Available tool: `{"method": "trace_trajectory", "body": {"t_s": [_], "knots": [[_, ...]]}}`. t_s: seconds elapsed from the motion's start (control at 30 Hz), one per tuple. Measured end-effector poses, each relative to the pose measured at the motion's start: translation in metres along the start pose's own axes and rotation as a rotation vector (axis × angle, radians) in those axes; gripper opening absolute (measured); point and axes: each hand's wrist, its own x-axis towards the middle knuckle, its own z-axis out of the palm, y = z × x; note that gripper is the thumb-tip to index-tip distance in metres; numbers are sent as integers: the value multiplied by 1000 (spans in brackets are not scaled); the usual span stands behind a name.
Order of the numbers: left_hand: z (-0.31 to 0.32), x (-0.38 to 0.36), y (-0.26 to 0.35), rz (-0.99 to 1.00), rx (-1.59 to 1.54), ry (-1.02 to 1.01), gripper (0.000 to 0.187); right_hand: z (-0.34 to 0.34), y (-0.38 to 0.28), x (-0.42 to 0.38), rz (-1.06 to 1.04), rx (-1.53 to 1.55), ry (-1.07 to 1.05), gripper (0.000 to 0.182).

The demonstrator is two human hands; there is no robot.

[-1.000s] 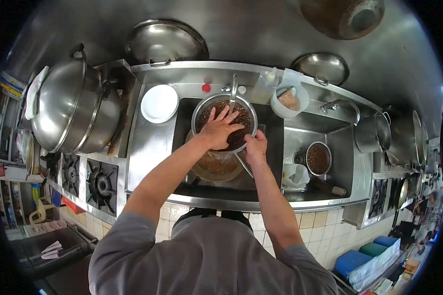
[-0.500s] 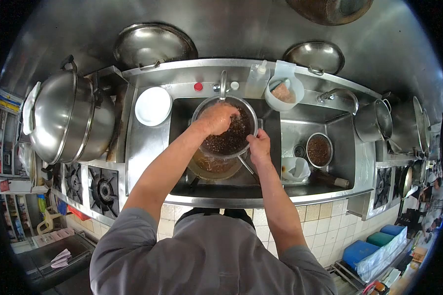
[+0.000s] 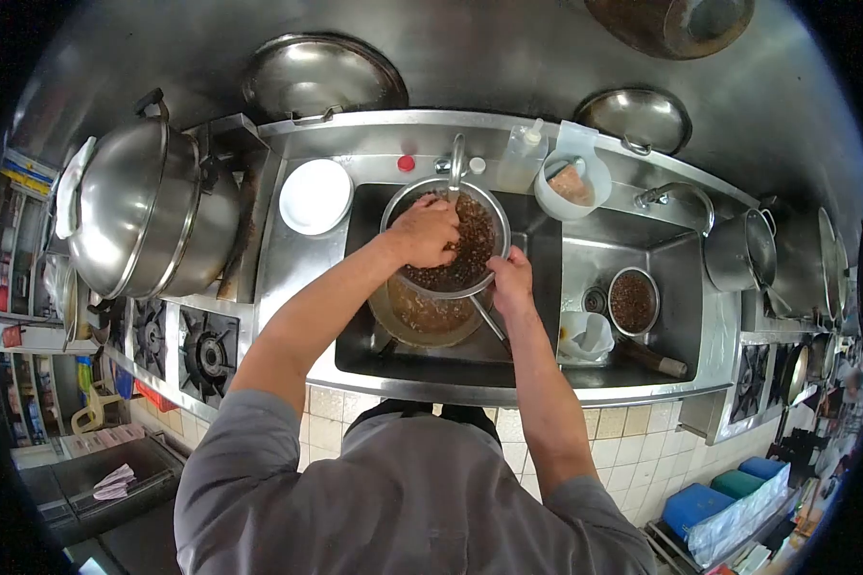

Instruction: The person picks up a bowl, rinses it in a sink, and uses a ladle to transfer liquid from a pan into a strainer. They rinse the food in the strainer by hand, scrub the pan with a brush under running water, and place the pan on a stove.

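A round metal bowl full of small dark brown grains in water is under the faucet, over the left sink basin. My right hand grips its right rim, thumb at the edge. Reaching in from the left, my left hand lies among the grains, fingers bent and apart, their tips partly sunk in. Below the bowl, a wider pan with cloudy brown water sits in the basin. A metal handle slants down beside my right hand.
The right basin holds a bowl of similar grains, a white plastic jug and a cylindrical wooden handle. White plates sit on the left counter. Behind are a squeeze bottle and a white container; large pots stand right.
My left hand has shifted within the bowl, from near its far side back toward its left, fingers now more spread. My right hand keeps its grip on the rim. The view has shifted slightly.
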Motion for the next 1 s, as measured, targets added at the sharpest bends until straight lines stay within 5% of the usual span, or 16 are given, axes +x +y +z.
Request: {"method": "trace_trajectory", "body": {"t_s": [0.07, 0.17, 0.2, 0.27, 0.3, 0.43, 0.53, 0.63, 0.7, 0.8, 0.83, 1.0], "knots": [[-4, -5, -15, 91, -101, 165, 20, -5, 3, 11, -10, -25, -31, 19], [-24, -17, -21, -94, -148, 551, 15, -10, -4, 22, -14, -124, -81, 18], [-25, -26, -26, -99, -145, 555, 15, -11, -10, 26, -10, -199, -103, 18], [-19, -51, -43, -776, -478, 323, 15, -7, -34, 30, -48, -250, -193, 15], [-9, -63, -47, -781, -477, 328, 15, -7, -37, 38, -75, -345, -236, 13], [30, -107, -16, -927, -1519, 324, 22, 14, -58, 56, -175, -668, -304, 12], [73, -124, 3, -939, -1725, 516, 22, 37, -58, 73, -335, -816, -353, 18], [88, -123, 32, -1018, -1787, 769, 18, 69, -57, 69, -543, -1073, -266, 20], [88, -116, 43, -1024, -1779, 862, 16, 99, -79, 28, -911, -1250, 25, 18], [87, -116, 47, -1139, -1674, 921, 11, 104, -57, 30, -939, -1254, -152, 18], [88, -116, 47, -1113, -1671, 930, 10, 110, -51, 35, -695, -1459, -160, 22], [77, -110, 53, -1064, -1658, 823, 15, 125, -40, 34, -577, -1395, -305, 27]]}}
